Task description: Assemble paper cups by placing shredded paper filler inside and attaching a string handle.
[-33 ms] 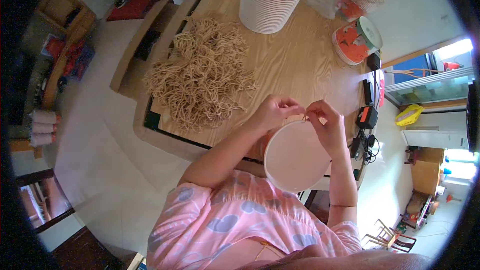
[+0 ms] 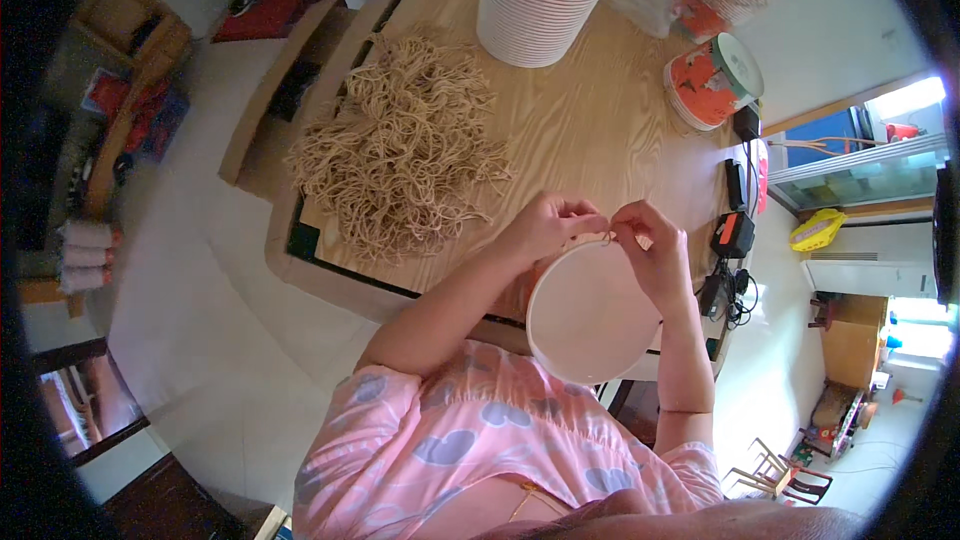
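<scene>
The hands [image 2: 655,245] have shifted very slightly at the white tub [image 2: 590,315].

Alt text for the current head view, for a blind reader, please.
A person's left hand and right hand nearly meet at the far rim of a white-lined tub, pinching something too small to identify. Beyond, a wooden table bears tan cords in a heap, a stack of nested containers and an orange-patterned container.

Left grip [image 2: 546,225] beside right grip [image 2: 656,244]
</scene>
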`<state>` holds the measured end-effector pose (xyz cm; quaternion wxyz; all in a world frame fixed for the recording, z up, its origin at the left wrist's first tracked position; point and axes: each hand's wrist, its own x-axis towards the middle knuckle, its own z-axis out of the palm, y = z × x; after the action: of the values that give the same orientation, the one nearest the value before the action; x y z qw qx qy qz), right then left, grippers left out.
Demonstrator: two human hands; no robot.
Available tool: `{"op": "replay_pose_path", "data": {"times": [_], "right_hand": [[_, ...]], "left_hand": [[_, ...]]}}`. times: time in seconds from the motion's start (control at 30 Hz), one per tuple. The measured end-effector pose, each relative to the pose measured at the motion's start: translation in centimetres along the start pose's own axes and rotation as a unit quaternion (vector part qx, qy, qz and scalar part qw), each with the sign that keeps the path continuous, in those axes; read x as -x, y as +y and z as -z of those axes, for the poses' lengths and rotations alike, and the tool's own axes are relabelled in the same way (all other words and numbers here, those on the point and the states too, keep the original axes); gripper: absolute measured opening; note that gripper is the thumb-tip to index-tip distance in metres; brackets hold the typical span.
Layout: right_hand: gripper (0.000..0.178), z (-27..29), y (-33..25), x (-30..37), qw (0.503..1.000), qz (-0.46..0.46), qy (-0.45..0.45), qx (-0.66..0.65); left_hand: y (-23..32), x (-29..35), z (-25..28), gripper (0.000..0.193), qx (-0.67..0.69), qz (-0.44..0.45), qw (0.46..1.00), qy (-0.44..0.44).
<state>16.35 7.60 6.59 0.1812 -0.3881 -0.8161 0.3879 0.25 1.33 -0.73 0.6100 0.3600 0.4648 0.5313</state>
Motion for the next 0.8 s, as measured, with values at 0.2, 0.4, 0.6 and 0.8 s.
{"op": "replay_pose_path", "data": {"times": [0.2, 0.4, 0.6, 0.8], "right_hand": [[0.008, 0.2, 0.0, 0.2, 0.998, 0.038, 0.018, 0.042], [0.007, 0.9, 0.3, 0.3, 0.996, 0.067, 0.018, 0.06], [0.007, 0.8, 1.9, 0.5, 0.998, 0.052, 0.021, 0.014], [0.008, 0.9, 2.3, 0.6, 0.998, 0.065, 0.016, 0.014]], "left_hand": [[-0.7, -1.0, -0.2, 0.015, 0.036, 0.015, 0.999, -0.002], [0.7, -1.4, -0.5, 0.014, -0.025, 0.027, 0.999, 0.017], [0.3, -1.7, -0.3, 0.014, 0.017, 0.022, 0.999, -0.027], [-0.5, -2.0, -0.1, 0.012, 0.084, 0.053, 0.992, -0.076]]}}
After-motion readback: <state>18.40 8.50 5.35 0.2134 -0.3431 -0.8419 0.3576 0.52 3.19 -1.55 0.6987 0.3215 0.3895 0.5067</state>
